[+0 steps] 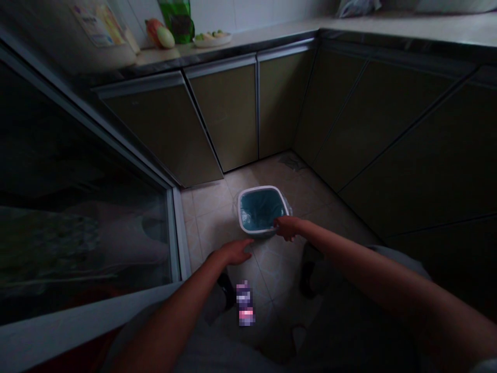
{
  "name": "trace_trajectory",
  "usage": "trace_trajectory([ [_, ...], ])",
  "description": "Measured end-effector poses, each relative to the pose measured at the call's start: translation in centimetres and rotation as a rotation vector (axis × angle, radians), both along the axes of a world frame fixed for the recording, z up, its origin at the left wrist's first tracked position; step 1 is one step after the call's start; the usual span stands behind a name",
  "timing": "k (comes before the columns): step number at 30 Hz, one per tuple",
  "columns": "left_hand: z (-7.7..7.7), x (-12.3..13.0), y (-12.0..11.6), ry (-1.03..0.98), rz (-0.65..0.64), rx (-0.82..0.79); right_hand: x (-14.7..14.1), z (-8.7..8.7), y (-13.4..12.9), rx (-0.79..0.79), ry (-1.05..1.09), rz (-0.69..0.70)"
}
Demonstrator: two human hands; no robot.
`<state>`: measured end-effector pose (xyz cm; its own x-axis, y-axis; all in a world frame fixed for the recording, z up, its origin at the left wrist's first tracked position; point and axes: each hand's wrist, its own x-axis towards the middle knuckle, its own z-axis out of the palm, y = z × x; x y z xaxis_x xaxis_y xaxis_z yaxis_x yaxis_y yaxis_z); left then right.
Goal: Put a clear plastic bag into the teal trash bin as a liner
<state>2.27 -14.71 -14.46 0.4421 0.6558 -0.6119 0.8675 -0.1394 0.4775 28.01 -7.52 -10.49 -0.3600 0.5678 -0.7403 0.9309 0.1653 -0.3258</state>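
Note:
A trash bin [244,225] with a white rim and a blue-green liner stands on the tiled floor. My right hand [287,228] is at the bin's near right corner, its fingers closed on the rim. Just below the bin's near left side is my left hand [237,252], fingers apart and nothing in them. Clear plastic sticks out around the outside of the rim on both sides.
Cabinets [225,114] run behind and along the right. On the counter [272,32] are a green container [176,20], a plate of food [213,39] and a large tub [97,36]. A glass door [176,233] borders the left. A pixelated patch lies between my feet.

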Motion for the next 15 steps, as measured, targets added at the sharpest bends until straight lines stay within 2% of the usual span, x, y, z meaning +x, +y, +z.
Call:
trace_trajectory([
  [4,0.0,0.4,0.1,0.022,-0.027,0.035,0.1,3.5,1.6,-0.040,0.038,-0.055],
  [8,-0.7,0.5,0.3,-0.006,-0.012,0.060,1.3,6.9,3.5,0.084,0.128,-0.194],
  [11,-1.1,0.5,0.4,0.004,0.024,0.065,2.0,8.5,5.1,0.338,0.166,-0.226],
  [13,-1.2,0.6,0.5,0.009,0.039,0.055,2.2,9.0,6.3,0.557,0.180,-0.222],
  [15,-1.2,0.7,0.6,0.004,0.046,0.037,2.2,9.1,7.7,0.708,0.234,-0.235],
])
